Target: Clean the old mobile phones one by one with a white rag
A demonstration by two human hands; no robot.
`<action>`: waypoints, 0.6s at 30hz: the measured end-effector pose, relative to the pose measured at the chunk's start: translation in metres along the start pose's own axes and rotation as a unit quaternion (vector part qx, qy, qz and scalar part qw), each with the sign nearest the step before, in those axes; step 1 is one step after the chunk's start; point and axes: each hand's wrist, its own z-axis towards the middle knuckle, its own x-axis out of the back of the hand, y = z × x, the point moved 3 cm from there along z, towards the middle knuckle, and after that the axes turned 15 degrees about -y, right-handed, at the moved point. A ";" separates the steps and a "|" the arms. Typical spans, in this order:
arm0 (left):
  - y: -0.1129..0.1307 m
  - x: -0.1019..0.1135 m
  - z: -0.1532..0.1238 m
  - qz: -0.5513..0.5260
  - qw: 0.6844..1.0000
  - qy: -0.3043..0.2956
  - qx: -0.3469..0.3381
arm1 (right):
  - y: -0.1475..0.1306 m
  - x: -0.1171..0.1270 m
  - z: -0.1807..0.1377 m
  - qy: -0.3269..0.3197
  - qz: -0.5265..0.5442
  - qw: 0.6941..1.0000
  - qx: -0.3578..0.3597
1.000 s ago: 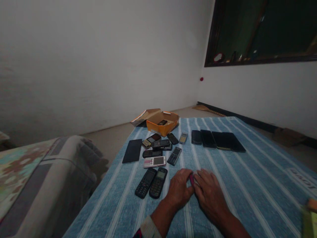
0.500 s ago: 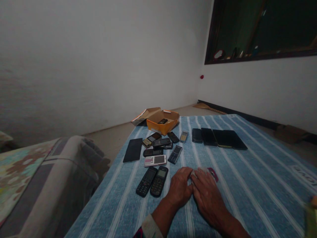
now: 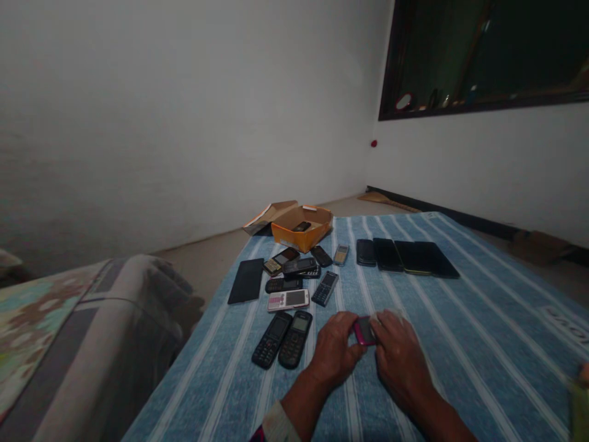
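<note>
- Head view: the left hand [image 3: 335,351] and the right hand [image 3: 399,356] meet over a blue striped cloth [image 3: 460,344], and between them they pinch a small pink phone [image 3: 364,330]; the left fingers close on its near left edge, the right fingers on its right side.
- A pale rag [image 3: 389,315] shows just beyond the right hand's knuckles, partly hidden.
- Just left of the grip lie two dark keypad phones [image 3: 281,338] side by side.
- Beyond the grip sits a loose cluster of keypad phones [image 3: 299,276], with a black flat phone [image 3: 245,280] at its left.
- Further off stands an open orange box [image 3: 301,228] with one phone inside.
- Beyond and right of the grip, a row of dark smartphones [image 3: 407,258] lies edge to edge.
</note>
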 end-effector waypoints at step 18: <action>0.002 0.002 0.000 -0.003 1.000 0.001 -0.004 | 0.004 -0.001 0.002 0.001 -0.007 1.000 0.015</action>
